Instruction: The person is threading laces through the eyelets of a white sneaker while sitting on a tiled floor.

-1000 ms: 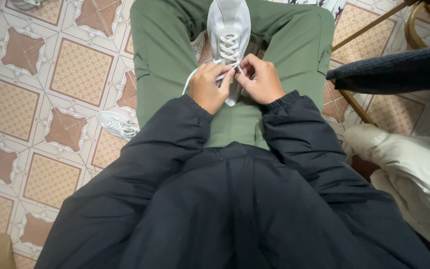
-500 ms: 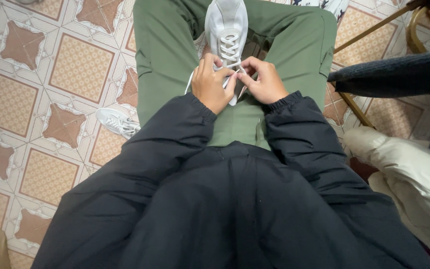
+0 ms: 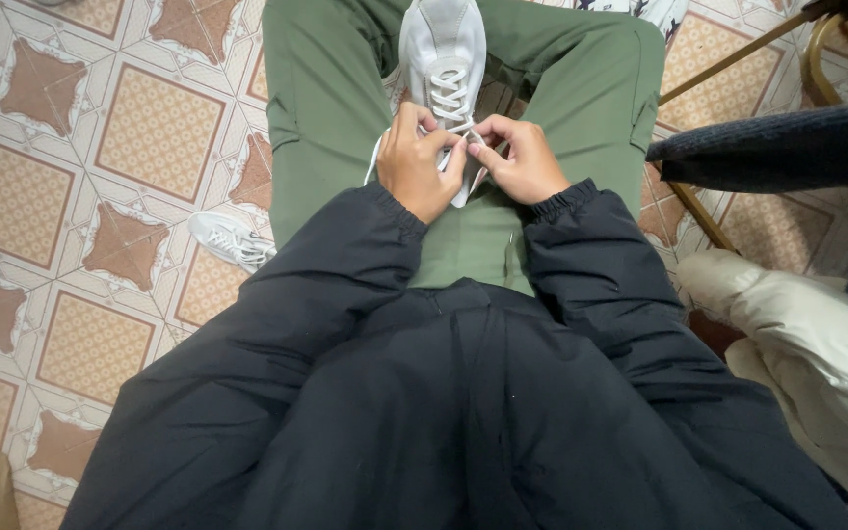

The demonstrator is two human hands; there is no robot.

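Note:
A white sneaker [image 3: 443, 44] lies on my lap between my green trouser legs [image 3: 321, 108], toe pointing away. Both hands meet at its near end over the white laces [image 3: 450, 98]. My left hand [image 3: 414, 162] pinches a lace end, with a loop of lace hanging at its left side. My right hand [image 3: 517, 157] grips the other lace end, its fingers curled against the left hand's fingers. Black jacket sleeves [image 3: 345, 285] cover both arms to the wrists. The sneaker's heel is hidden under my hands.
A second white sneaker [image 3: 231, 238] lies on the patterned tiled floor [image 3: 80, 177] beside my left thigh. A dark knitted sleeve [image 3: 787, 147] and a cream padded garment [image 3: 807, 334] are at the right, near a metal chair frame [image 3: 728, 59].
My hands have stayed at the laces, the fingers shifting slightly closer together. The view has tilted a little, so the sneaker sits slightly higher in frame.

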